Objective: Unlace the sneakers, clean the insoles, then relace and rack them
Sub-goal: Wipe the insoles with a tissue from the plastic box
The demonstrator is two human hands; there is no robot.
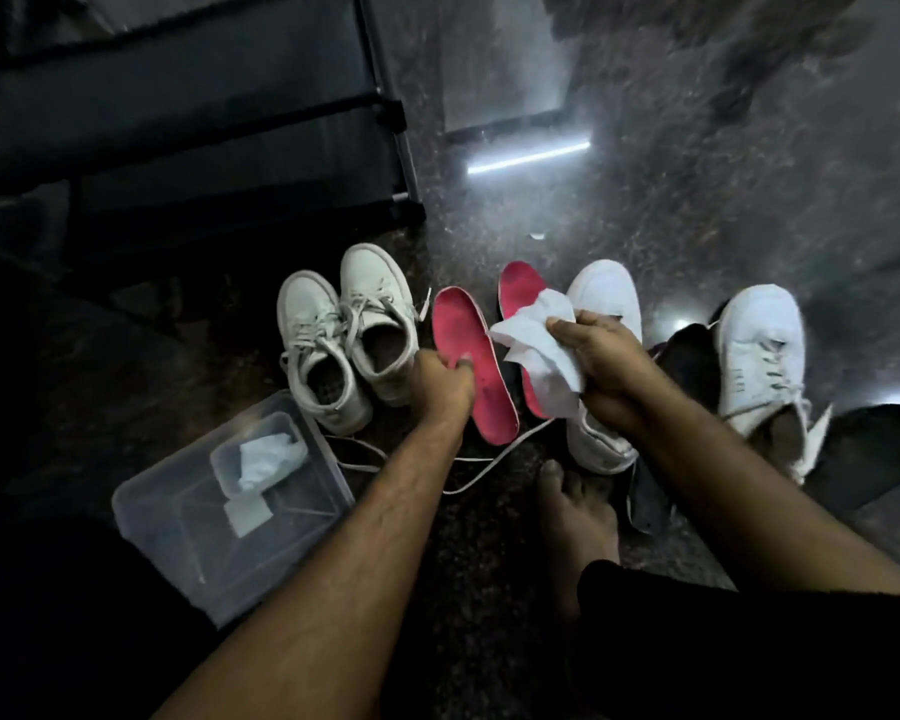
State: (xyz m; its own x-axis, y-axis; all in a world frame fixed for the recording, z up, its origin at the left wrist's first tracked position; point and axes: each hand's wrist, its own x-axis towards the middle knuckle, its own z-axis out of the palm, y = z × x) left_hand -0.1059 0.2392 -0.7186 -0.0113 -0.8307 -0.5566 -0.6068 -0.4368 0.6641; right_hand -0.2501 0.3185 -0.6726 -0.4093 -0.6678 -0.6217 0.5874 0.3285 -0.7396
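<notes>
Two pink insoles (471,366) lie between white sneakers (346,335); the wipe (539,345) is white, the rack (188,122) black, the floor (697,174) speckled grey.

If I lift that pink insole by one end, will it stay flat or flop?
The pink insole looks thin and lies flat on the floor, so it probably bends and droops some. It looks light: the left hand holds it at one edge. Unlikely to roll.

Both bare forearms reach toward twelve o'clock, left hand (445,379) pinching with curled fingers, right hand (596,356) clenched.
</notes>
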